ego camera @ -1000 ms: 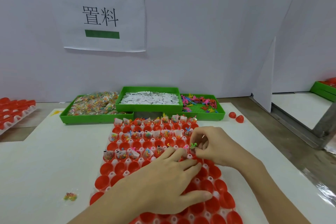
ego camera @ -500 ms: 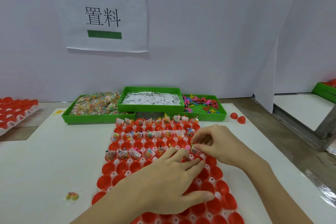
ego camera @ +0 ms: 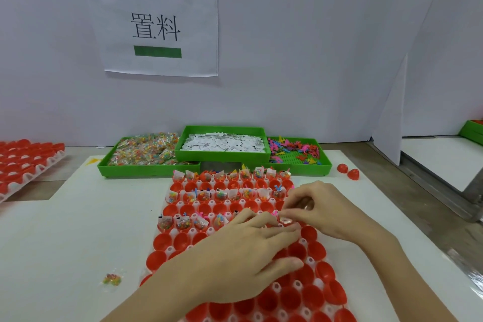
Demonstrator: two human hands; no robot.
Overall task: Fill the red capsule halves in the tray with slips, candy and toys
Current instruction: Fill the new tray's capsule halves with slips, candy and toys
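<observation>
Currently left hand (ego camera: 243, 253) lies flat, fingers straight, on the tray (ego camera: 308, 260) of red capsule halves (ego camera: 183, 240); right hand (ego camera: 321, 206) pinches a small packet (ego camera: 286, 221) over row four.

Before you on the worktop (ego camera: 65, 243) lies the capsule tray (ego camera: 183, 242); behind it sit three bins: candy (ego camera: 146, 150) left, slips (ego camera: 222, 142) middle, toys (ego camera: 295, 151) right.

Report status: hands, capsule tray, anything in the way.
Left hand flat, open on the capsule tray. Right hand pinches a small packet at the third filled row. Near rows unfilled. Stray candy packet on the table, clear of the tray.
</observation>
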